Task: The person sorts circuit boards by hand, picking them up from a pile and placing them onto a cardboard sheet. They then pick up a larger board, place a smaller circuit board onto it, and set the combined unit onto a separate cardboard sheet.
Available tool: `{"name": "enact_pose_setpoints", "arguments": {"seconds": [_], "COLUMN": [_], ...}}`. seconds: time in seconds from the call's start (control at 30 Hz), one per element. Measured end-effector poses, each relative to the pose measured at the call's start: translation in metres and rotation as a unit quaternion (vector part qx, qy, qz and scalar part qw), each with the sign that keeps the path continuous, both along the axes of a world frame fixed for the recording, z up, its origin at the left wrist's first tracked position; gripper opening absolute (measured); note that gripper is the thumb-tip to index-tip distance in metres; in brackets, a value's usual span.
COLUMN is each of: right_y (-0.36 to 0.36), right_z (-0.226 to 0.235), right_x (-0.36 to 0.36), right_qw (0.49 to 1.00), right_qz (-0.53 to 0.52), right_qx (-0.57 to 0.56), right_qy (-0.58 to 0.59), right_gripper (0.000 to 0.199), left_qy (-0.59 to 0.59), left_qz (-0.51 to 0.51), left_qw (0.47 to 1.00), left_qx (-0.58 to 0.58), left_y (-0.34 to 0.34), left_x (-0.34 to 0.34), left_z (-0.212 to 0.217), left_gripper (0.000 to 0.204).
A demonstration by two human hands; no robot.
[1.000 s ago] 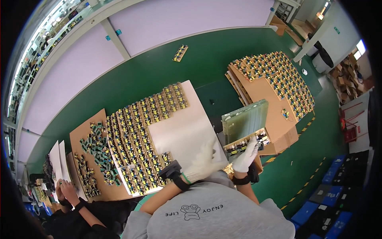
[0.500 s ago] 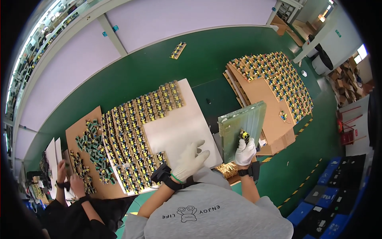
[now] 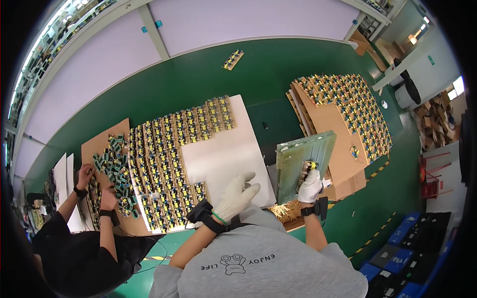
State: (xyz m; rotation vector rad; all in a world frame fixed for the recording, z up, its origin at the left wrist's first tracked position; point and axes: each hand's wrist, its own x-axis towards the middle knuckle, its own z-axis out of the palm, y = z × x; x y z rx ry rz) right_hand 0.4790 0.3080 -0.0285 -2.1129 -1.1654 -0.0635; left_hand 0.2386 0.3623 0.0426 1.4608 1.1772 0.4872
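Observation:
My right hand [image 3: 310,186], in a white glove, grips a small circuit board [image 3: 307,170] with a yellow part on it. It holds the board against the face of a greenish, see-through slab [image 3: 289,171] that stands tilted at the table's edge. My left hand [image 3: 234,197], gloved too, hovers with fingers apart over the bare part of a white sheet [image 3: 213,164] and holds nothing. Rows of circuit boards with yellow parts [image 3: 164,154] cover the left and far side of that sheet. One short row [image 3: 199,189] lies just left of my left hand.
To the right, stacked cardboard sheets [image 3: 325,121] carry many more boards. A box of tan strips [image 3: 285,212] sits below the slab. At left a co-worker's hands [image 3: 108,197] are over loose green boards [image 3: 112,166] on cardboard. One board strip [image 3: 233,59] lies on the green surface beyond.
The board at the slab now shows more of its length beside my right hand. My left hand stays open over the sheet. The co-worker's hands have moved onto the green boards.

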Motion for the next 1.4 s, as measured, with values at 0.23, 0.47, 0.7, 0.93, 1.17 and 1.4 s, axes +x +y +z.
{"name": "enact_pose_setpoints", "arguments": {"seconds": [0.23,0.47,0.7,0.93,1.17,1.4], "right_y": [-0.009,0.014,0.07,0.098,0.088,0.076], "right_z": [0.024,-0.021,0.068,0.032,0.073,0.043], "right_x": [-0.052,-0.078,-0.177,-0.255,-0.388,-0.457], "right_qw": [0.946,0.873,0.853,0.778,0.767,0.696], "right_qz": [0.027,0.305,0.298,0.299,0.5,0.289], "right_qx": [0.051,-0.004,-0.221,-0.304,-0.239,-0.294], "right_qy": [0.319,0.38,0.367,0.461,0.323,0.587], "right_gripper": [0.038,0.052,0.047,0.057,0.057,0.042], "left_qy": [-0.084,-0.049,0.278,0.209,0.335,0.365], "left_qz": [-0.021,0.083,0.085,0.18,0.334,0.461], "left_qw": [0.994,0.98,0.891,0.905,0.843,0.796], "left_qx": [0.061,0.174,0.349,0.325,0.255,0.145], "left_y": [-0.017,-0.019,-0.027,-0.045,-0.084,-0.094], "left_x": [-0.002,-0.029,-0.109,-0.186,-0.254,-0.279], "left_z": [0.009,0.01,0.032,0.025,-0.005,-0.019], "left_gripper": [0.059,0.062,0.045,0.046,0.047,0.052]}}
